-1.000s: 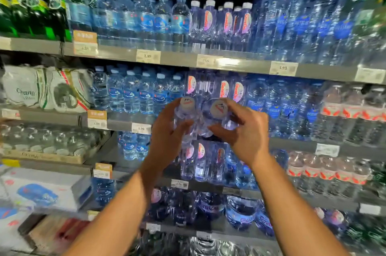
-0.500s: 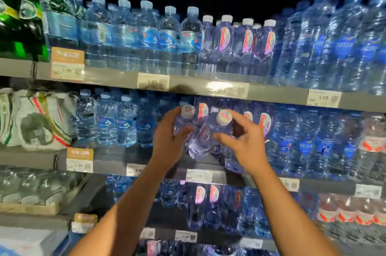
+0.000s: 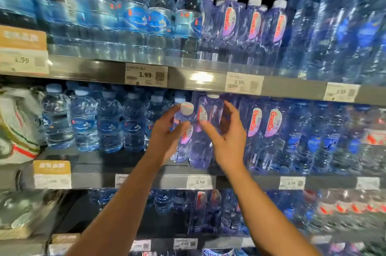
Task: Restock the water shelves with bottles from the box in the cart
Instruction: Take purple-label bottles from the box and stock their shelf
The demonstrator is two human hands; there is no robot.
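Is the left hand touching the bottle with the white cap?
Touching. In the head view, the left hand curls its fingers and thumb around the clear purple-tinted plastic bottle with the white cap, just below the cap.
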